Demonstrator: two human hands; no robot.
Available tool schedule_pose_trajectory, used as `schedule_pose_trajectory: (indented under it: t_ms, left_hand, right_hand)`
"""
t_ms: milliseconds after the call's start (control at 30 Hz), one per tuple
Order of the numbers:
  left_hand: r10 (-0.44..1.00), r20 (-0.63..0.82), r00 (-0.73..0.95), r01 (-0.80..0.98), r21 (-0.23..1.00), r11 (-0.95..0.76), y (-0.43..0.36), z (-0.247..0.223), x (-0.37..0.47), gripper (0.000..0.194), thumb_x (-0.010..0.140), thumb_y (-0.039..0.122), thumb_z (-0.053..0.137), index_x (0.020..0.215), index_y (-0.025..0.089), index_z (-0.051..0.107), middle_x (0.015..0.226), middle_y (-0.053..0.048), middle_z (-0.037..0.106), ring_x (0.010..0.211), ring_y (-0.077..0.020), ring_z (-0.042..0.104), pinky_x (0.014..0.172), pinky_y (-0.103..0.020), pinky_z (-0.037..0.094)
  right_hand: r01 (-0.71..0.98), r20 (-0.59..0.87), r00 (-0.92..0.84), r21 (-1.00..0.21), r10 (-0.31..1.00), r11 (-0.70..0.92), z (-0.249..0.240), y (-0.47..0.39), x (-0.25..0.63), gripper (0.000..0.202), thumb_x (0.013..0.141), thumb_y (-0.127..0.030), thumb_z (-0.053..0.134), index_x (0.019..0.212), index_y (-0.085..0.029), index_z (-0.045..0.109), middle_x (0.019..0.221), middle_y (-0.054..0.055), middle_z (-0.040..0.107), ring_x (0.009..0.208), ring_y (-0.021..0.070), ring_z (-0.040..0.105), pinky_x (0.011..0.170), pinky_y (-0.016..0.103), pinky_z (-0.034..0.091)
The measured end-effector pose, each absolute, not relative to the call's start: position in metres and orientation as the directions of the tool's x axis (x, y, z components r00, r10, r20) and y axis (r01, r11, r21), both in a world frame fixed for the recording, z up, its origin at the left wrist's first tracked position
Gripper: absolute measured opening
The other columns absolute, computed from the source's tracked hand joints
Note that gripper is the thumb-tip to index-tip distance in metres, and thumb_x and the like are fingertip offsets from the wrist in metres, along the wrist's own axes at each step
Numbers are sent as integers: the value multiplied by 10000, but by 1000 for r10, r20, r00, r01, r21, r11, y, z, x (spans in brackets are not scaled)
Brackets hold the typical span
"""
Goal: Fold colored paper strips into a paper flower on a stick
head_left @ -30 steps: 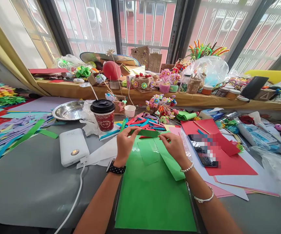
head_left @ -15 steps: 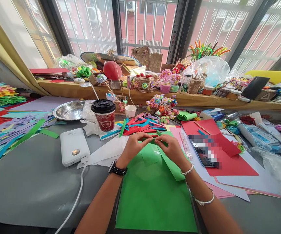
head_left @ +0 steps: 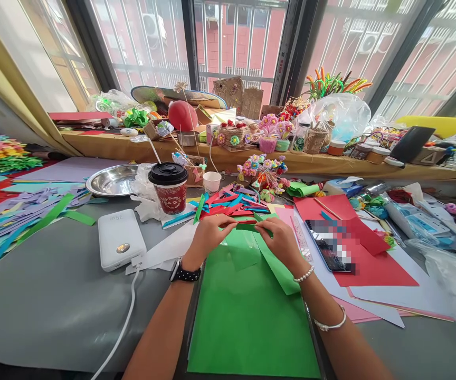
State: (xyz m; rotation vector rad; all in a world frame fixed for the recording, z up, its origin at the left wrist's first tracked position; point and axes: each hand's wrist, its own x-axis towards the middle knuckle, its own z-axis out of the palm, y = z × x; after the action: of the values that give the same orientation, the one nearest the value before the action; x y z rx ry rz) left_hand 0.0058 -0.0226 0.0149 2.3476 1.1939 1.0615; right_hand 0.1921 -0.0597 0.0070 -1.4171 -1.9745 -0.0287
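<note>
A narrow green paper strip [head_left: 247,227] stretches between my two hands, above green paper sheets [head_left: 252,316]. My left hand [head_left: 211,237], with a dark dotted watch strap at the wrist, pinches the strip's left end between thumb and fingers. At the other end, my right hand [head_left: 280,238] grips the strip, part of which sticks out past the fingers. A smaller green sheet [head_left: 277,266] lies slantwise under the right hand. Just beyond the fingers is a pile of folded red, blue and green paper strips [head_left: 231,203].
Left of the sheets lie a white power bank [head_left: 120,240] with a cable and a lidded paper cup [head_left: 169,192]. A phone [head_left: 329,248] rests on red paper [head_left: 386,269] at right. Cut strips [head_left: 34,221] spread at far left. Crafts line the windowsill [head_left: 141,153].
My left hand has moved left, away from the right hand. More of the green strip now shows between them. The right hand has barely shifted.
</note>
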Motion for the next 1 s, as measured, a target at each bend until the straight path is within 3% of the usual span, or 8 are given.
schedule_pose_trajectory:
  t_ms: [167, 300, 400, 500, 733, 1000]
  left_hand:
    - [780, 591, 207, 662, 503, -556, -24, 16, 8, 174, 763, 257, 475, 795, 175, 625, 834, -37, 660, 764, -170, 588, 695, -288, 439]
    - [710, 599, 371, 537, 486, -690, -30, 15, 19, 200, 773, 269, 474, 920, 197, 590, 929, -23, 637, 883, -157, 557, 775, -277, 421]
    - [706, 528, 472, 516, 484, -707, -33, 13, 24, 164, 778, 249, 470, 864, 195, 599, 871, -19, 647, 803, -146, 575, 706, -254, 436]
    - [713, 518, 472, 554, 455, -697, -34, 11, 24, 147, 778, 240, 466, 809, 182, 598, 810, -22, 649, 735, -142, 580, 648, -242, 434]
    - [729, 544, 415, 650, 384, -656, -33, 12, 21, 153, 783, 240, 450, 811, 184, 590, 787, -21, 641, 723, -143, 575, 620, -234, 416]
    - [735, 523, 433, 684, 341, -645, -34, 13, 22, 147, 776, 228, 450, 792, 181, 588, 747, -9, 641, 673, -132, 575, 576, -219, 394]
  right_hand:
    - [831, 546, -97, -415, 832, 370, 3, -57, 196, 162, 782, -216, 481, 787, -164, 634, 753, 58, 633, 727, 182, 555, 660, 285, 427]
    - [775, 549, -167, -440, 819, 453, 5, -60, 189, 152, 777, -229, 494, 798, -176, 635, 780, 47, 636, 749, 170, 557, 676, 272, 433]
    - [749, 548, -202, -448, 812, 488, 7, -63, 184, 155, 783, -240, 487, 803, -191, 633, 777, 33, 636, 751, 160, 557, 665, 258, 432]
    - [755, 533, -206, -447, 821, 479, 7, -62, 185, 165, 788, -245, 479, 800, -192, 635, 771, 30, 636, 747, 160, 559, 663, 256, 431]
    - [848, 520, -68, -419, 851, 324, 1, -52, 201, 194, 791, -244, 463, 807, -175, 644, 788, 47, 646, 752, 175, 572, 677, 265, 421]
    - [940, 558, 35, -300, 829, 162, 0, -54, 197, 203, 788, -187, 440, 765, -178, 642, 755, 52, 641, 740, 172, 562, 659, 263, 393]
